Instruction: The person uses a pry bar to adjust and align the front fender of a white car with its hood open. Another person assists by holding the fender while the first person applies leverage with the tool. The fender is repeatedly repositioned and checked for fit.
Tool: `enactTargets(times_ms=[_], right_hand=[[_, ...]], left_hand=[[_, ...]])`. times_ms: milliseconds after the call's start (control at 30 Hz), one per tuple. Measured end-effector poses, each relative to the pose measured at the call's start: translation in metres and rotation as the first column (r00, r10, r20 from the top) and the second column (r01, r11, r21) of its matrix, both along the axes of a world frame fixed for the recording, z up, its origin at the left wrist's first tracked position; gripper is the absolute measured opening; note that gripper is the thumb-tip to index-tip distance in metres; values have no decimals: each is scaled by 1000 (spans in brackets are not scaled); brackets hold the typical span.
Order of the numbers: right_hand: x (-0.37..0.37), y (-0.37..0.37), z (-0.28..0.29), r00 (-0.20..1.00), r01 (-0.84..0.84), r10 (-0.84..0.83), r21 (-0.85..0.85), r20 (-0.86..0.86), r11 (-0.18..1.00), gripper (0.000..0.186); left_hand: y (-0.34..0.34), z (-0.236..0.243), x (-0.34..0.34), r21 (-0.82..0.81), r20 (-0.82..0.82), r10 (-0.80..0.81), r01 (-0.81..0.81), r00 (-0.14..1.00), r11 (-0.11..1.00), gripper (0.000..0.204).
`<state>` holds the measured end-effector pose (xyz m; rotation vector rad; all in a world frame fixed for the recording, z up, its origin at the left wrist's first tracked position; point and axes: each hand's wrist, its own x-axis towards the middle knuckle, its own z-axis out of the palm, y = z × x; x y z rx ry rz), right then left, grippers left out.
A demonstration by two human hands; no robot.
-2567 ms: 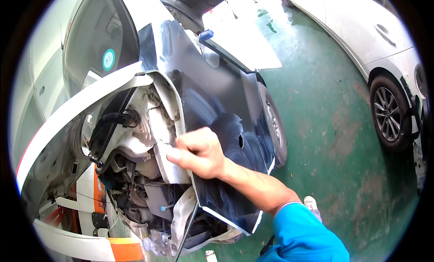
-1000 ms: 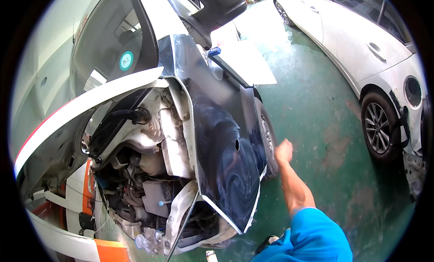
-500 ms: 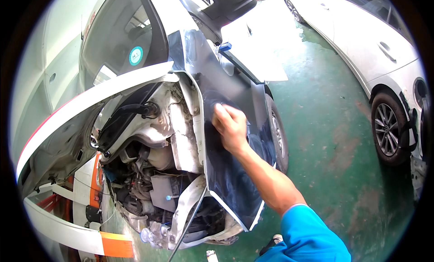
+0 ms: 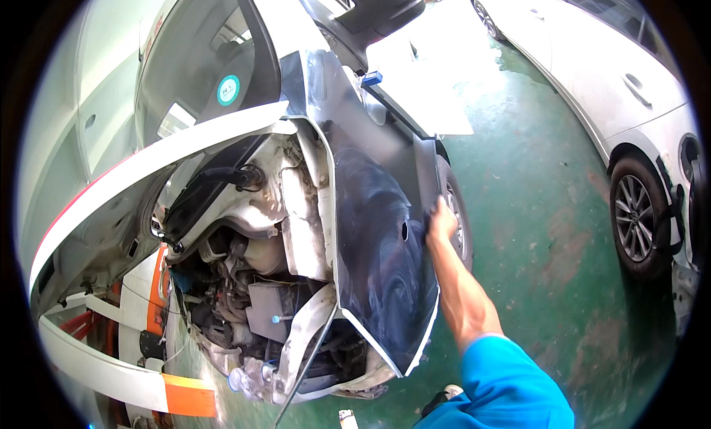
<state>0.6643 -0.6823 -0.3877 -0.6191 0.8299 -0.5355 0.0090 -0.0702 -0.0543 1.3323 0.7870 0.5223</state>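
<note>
Right hand (image 4: 443, 223): fingers curled in toward the palm, seen from the back; cannot tell whether they pinch anything. A small dark patch shows at their inner side, too blurred to name. Left hand out of view.

Hand lies over the outer edge of the dark fender (image 4: 370, 199), next to the front wheel (image 4: 461, 229); contact not certain. Fender sits on the car, right of the open engine bay (image 4: 252, 270), with a small hole in its side.

Fender surface: pale swirls and hazy streaks across the front half, around the hole; upper stretch greyer and smoother. Judgement: work well spread but partway, coverage uneven, the swirled front area left to even out.

Farther out: raised white hood (image 4: 167, 138), thin prop rod (image 4: 309, 358), small blue block (image 4: 371, 78), green floor (image 4: 526, 184), white car (image 4: 585, 81) to the right.
</note>
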Motion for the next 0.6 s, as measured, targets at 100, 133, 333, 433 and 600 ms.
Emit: enactTargets(times_ms=[100,133,333,433,600], right_hand=[[-50,10,-52,988,-25,44,123,-148,992,25],[-65,20,-38,979,-54,60,38,-195,998,23],[-96,40,167,983,-88,179,-732,47,675,51],[-68,49,238,961,68,188,-832,203,550,60],[10,29,247,986,-90,169,-821,9,564,70]], left_hand=[[-3,-1,12,64,-32,17,-15,999,998,50],[-23,6,16,131,-56,66,-58,996,990,50],[-28,10,11,133,-34,-10,15,999,991,53],[-7,6,1,141,-38,4,2,999,990,54],[-12,4,15,71,-41,194,-191,980,979,54]])
